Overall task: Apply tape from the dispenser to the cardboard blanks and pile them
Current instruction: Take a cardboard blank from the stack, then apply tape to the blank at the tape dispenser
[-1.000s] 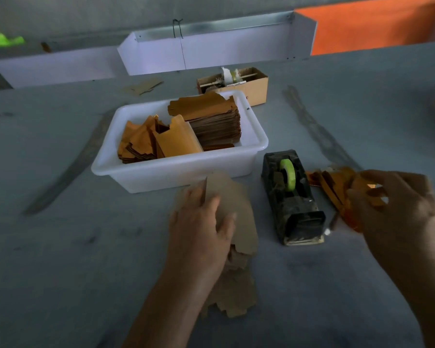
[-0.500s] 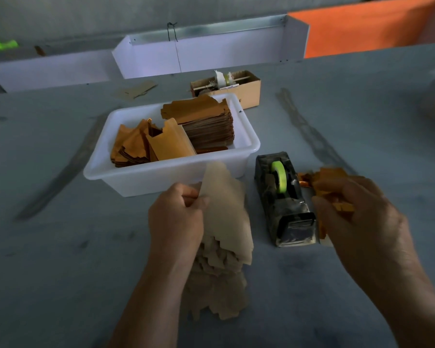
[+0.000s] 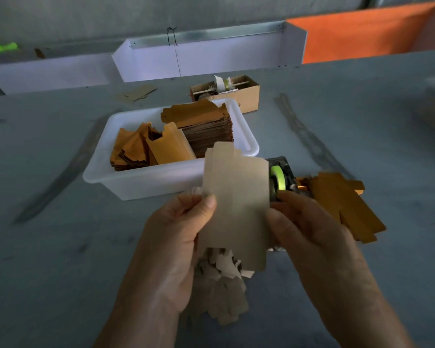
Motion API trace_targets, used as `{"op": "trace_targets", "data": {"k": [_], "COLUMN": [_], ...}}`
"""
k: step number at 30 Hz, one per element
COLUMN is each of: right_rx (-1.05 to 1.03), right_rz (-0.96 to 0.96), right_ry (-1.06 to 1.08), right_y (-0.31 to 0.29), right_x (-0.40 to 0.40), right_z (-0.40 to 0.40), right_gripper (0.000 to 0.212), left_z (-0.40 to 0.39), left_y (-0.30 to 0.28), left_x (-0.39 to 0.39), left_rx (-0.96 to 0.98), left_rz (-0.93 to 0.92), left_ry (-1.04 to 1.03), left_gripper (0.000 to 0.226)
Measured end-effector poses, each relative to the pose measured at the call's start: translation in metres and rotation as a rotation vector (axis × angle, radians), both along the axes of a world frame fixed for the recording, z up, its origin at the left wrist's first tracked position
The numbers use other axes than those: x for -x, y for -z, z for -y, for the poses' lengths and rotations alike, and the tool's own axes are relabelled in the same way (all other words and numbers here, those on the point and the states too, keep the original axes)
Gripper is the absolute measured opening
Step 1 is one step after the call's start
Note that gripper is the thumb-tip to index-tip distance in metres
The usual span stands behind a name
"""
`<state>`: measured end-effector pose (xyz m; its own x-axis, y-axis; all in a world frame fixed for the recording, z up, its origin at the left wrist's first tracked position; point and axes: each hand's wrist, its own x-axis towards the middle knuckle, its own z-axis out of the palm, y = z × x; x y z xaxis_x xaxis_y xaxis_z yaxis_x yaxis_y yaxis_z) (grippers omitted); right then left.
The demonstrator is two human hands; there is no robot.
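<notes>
Closest to me, a loose heap of pale cardboard blanks (image 3: 221, 295) lies on the grey desk (image 3: 48, 259), partly under my hands. Just above it I hold one blank (image 3: 234, 204) upright between both hands. My left hand (image 3: 176, 249) has its grip closed on the blank's left edge, thumb pressed on the near face, fingers curled behind. My right hand (image 3: 309, 234) has its grip on the right edge, thumb on the near face; its other fingers are hidden behind the card, so I cannot tell how they lie.

Just behind the held blank sits the dark tape dispenser (image 3: 284, 177), mostly covered by the card, with its green tape roll (image 3: 278, 177) showing. To its right, orange-faced blanks (image 3: 342, 202) lie piled on the desk, touching or just beside the dispenser.

Further back is a white plastic tub (image 3: 148, 182) holding a neat stack of blanks (image 3: 206, 129) at its right end and tilted orange pieces (image 3: 146, 146) at its left. Behind the tub stands a small open cardboard box (image 3: 246, 99), and near it a stray cardboard scrap (image 3: 138, 92). At the desk's far edge runs a white tray (image 3: 211, 56), with an orange panel (image 3: 362, 38) to its right.
</notes>
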<state>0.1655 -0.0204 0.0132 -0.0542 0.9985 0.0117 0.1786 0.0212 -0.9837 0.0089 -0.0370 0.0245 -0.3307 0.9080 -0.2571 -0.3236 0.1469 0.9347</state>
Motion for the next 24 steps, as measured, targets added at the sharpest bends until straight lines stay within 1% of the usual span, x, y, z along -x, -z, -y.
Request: {"op": "trace_targets", "data": {"k": [1,3,4,6,7,10,12,14,17,20,22,24], "right_rx": [0.061,0.179,0.210,0.232,0.234,0.216,0.204,0.182,0.064,-0.051,-0.121,-0.163], "right_rz": [-0.078,-0.219,-0.246,-0.255,-0.260,-0.281,-0.269,-0.214,0.020,0.189,0.292,0.354], "right_ry": [-0.036,-0.067,-0.063,-0.059,-0.058,-0.047,-0.051,-0.059,-0.031,0.023,0.050,0.068], "right_y": [0.001,0.003,0.005,0.009,0.010,0.012,0.014,0.016,0.017,0.017,0.017,0.018], "right_x": [0.002,0.005,0.006,0.005,0.005,0.004,0.003,0.003,0.003,0.003,0.003,0.004], "right_z": [0.000,0.001,0.001,0.002,0.003,0.003,0.003,0.003,0.005,0.007,0.007,0.008], "right_gripper": [0.039,0.023,0.016,0.011,0.010,0.007,0.007,0.005,0.003,0.006,0.010,0.019], "left_z": [0.001,0.003,0.004,0.004,0.005,0.004,0.004,0.002,0.002,0.002,0.002,0.002], "left_y": [0.000,0.003,0.005,0.007,0.007,0.009,0.011,0.011,0.012,0.015,0.017,0.017], "left_x": [-0.002,-0.004,-0.005,-0.007,-0.009,-0.012,-0.014,-0.017,-0.022,-0.026,-0.026,-0.027], "left_rx": [0.001,0.008,0.009,0.011,0.011,0.019,0.038,0.052,0.056,0.048,0.049,0.057], "left_rz": [0.022,-0.003,-0.041,-0.135,-0.178,-0.290,-0.323,-0.337,-0.328,-0.326,-0.325,-0.321], "left_ry": [0.026,0.051,0.061,0.096,0.109,0.130,0.136,0.133,0.118,0.117,0.110,0.119], "left_gripper": [0.033,0.029,0.032,0.040,0.039,0.024,0.024,0.026,0.025,0.021,0.019,0.017]}}
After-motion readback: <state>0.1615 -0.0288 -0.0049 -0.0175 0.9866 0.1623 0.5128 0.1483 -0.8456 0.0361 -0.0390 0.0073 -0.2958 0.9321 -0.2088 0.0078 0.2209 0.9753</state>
